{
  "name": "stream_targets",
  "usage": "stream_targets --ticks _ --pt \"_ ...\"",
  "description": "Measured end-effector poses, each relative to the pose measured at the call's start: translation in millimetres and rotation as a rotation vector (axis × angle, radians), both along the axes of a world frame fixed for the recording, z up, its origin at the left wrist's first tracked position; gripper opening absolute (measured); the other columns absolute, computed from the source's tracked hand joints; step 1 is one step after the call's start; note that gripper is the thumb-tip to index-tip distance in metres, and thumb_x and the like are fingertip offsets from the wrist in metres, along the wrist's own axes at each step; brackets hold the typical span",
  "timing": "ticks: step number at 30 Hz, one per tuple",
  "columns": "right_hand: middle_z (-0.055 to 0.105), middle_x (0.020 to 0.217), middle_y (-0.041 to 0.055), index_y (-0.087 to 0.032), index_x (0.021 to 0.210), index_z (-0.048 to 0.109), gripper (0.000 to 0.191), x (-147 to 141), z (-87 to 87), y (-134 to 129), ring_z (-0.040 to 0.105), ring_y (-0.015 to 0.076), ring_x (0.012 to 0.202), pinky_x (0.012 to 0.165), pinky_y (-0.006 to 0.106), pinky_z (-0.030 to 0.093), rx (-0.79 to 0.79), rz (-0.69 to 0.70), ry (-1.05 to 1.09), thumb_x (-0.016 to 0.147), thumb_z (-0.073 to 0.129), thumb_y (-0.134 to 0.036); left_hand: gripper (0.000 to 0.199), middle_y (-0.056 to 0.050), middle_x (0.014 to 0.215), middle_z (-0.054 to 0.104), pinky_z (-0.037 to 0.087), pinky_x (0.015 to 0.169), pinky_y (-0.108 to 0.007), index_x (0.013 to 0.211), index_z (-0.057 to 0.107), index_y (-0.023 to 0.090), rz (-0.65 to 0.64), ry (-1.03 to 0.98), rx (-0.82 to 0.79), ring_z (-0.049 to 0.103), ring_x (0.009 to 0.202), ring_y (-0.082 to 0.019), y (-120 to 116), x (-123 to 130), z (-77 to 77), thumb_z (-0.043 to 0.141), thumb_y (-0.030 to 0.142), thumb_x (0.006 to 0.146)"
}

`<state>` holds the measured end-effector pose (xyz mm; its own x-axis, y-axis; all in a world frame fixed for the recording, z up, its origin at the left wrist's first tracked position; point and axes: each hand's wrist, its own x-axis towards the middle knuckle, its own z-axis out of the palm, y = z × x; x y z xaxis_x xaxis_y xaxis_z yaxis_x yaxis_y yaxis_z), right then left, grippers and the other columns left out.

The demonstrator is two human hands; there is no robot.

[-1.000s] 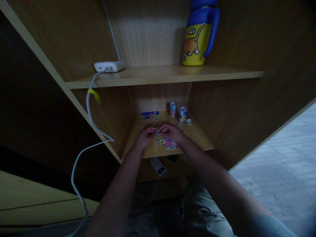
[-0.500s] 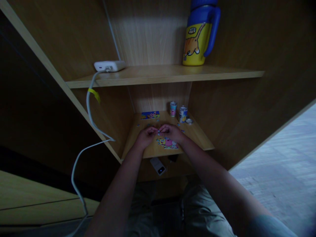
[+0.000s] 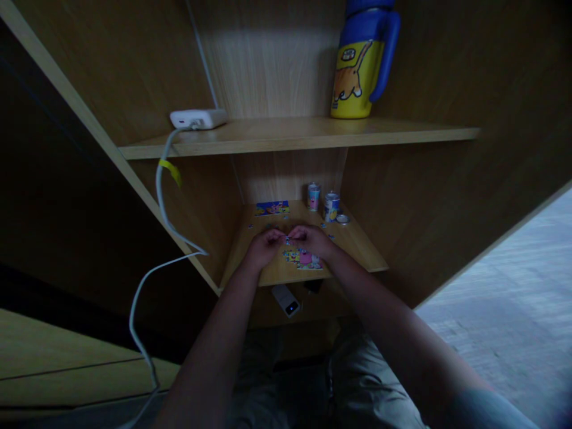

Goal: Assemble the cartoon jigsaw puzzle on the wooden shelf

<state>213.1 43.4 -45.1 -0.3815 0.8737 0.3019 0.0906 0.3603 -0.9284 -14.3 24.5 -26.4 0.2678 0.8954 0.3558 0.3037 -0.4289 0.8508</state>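
The left hand (image 3: 264, 245) and right hand (image 3: 313, 240) nearly meet, fingers curled inward, thumb and fingertips of each pinching at a small puzzle piece (image 3: 287, 240) that shows in the gap between them; whether it is one bit or two joined, I cannot tell. It looks like thin printed card: probably very light, fairly stiff, not slippery, but its narrow tabs could bend or fray if squeezed or twisted. Best held by opposite edges, with fingertips only, keeping it flat. The partly assembled puzzle (image 3: 306, 259) lies just nearer the body than the right hand, and would likely come apart if dragged by one corner; flat palms would suit it better.
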Motion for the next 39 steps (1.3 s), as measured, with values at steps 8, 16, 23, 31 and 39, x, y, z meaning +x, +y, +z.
stream_targets --ticks 8,16,23,31,39 --pt "0.081 0.089 0.0026 -0.022 0.098 0.080 0.038 2.3 1.8 -1.3 0.072 0.0186 0.079 0.073 0.029 0.056 0.063 -0.020 -0.071 0.084 0.089 -0.056 0.031 -0.006 0.094 0.084 0.061 0.088 -0.037 0.092 0.078 0.023 0.005 0.036 -0.007 0.077 0.090 -0.024 -0.4 1.7 -2.0 0.077 0.054 0.093" --pt "0.079 0.082 0.0002 -0.023 0.096 0.079 0.032 2.6 4.0 -3.8 0.069 0.0171 0.073 0.068 0.027 0.053 0.095 -0.052 -0.131 0.089 0.087 -0.054 0.031 -0.005 0.093 0.085 0.060 0.084 -0.035 0.092 0.080 0.023 -0.027 0.073 -0.038 0.078 0.087 -0.024 -10.1 2.4 3.4 0.077 0.054 0.092" --pt "0.079 0.083 0.0005 -0.023 0.097 0.080 0.029 5.2 6.2 -1.1 0.069 0.0168 0.074 0.070 0.027 0.053 0.113 -0.023 -0.157 0.090 0.086 -0.050 0.031 -0.005 0.093 0.085 0.060 0.086 -0.035 0.091 0.080 0.023 -0.016 0.063 -0.052 0.077 0.088 -0.024 -4.4 1.9 -2.5 0.076 0.054 0.093" --pt "0.079 0.086 0.0013 -0.023 0.101 0.080 0.029 5.4 4.0 -1.5 0.070 0.0179 0.076 0.073 0.029 0.054 0.144 -0.018 -0.103 0.093 0.082 -0.051 0.024 -0.005 0.096 0.085 0.059 0.092 -0.037 0.095 0.080 0.023 0.002 0.071 -0.021 0.077 0.094 -0.025 0.0 1.7 -4.0 0.072 0.046 0.096" --pt "0.083 0.093 0.0034 -0.025 0.104 0.080 0.031 6.2 3.0 -2.8 0.075 0.0206 0.084 0.080 0.032 0.058 0.137 -0.079 -0.067 0.096 0.080 -0.055 0.023 -0.005 0.099 0.085 0.060 0.095 -0.039 0.095 0.079 0.024 0.036 0.073 -0.006 0.077 0.096 -0.026 -2.9 1.1 -0.4 0.071 0.045 0.097"
